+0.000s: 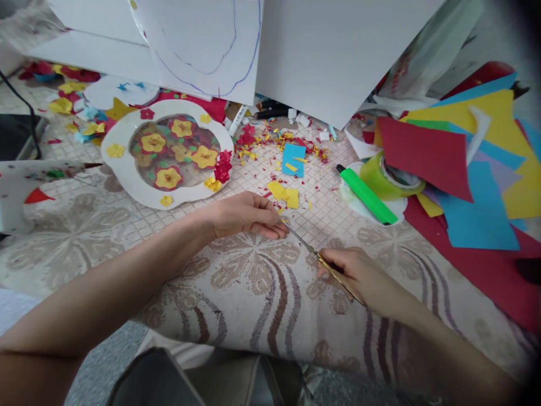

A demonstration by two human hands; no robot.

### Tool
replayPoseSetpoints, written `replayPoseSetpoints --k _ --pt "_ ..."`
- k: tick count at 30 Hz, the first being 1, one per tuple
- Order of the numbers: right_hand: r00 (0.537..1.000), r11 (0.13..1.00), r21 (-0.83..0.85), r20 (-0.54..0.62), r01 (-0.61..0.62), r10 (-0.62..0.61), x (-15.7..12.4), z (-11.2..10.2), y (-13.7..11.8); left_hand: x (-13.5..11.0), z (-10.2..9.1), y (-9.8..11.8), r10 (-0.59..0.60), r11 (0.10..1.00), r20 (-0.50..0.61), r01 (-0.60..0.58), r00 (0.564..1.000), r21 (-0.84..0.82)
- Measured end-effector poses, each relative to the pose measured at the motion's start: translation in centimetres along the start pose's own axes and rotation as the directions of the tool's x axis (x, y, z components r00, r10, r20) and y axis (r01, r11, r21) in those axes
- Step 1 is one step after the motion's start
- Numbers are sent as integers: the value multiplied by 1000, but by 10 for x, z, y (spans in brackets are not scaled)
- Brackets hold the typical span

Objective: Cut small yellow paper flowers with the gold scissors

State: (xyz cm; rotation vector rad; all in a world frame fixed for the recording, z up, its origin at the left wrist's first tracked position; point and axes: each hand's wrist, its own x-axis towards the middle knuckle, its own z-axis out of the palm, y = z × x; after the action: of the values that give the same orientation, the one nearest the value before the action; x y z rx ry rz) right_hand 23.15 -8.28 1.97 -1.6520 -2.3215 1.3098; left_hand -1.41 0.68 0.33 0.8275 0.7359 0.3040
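Note:
My right hand [357,273] grips a pair of scissors [311,249] with gold-coloured handles, the blades pointing up and left. Their tips reach the fingertips of my left hand [251,215], which is closed in a pinch. A tiny bit of yellow paper [282,211] shows at those fingertips; most of it is hidden. Just beyond lie cut yellow paper pieces [291,197] and a blue paper square [293,159] with yellow slips on it. Left of them rests a white scalloped frame [116,175] decorated with yellow and red paper flowers [168,177].
Paper scraps [270,138] litter the patterned tablecloth [253,265]. To the right, a green marker [367,195] leans by a yellow-green tape roll [372,176], near stacked coloured paper [477,206]. White boards [329,51] stand at the back. A white glue gun [17,197] sits left.

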Motion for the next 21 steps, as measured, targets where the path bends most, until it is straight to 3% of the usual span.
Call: replayPoseSetpoints --k 21 --pt "1000 1000 -29 -24 12 -12 0 2 0 0 0 3 -10 1000 -19 10 1000 0"
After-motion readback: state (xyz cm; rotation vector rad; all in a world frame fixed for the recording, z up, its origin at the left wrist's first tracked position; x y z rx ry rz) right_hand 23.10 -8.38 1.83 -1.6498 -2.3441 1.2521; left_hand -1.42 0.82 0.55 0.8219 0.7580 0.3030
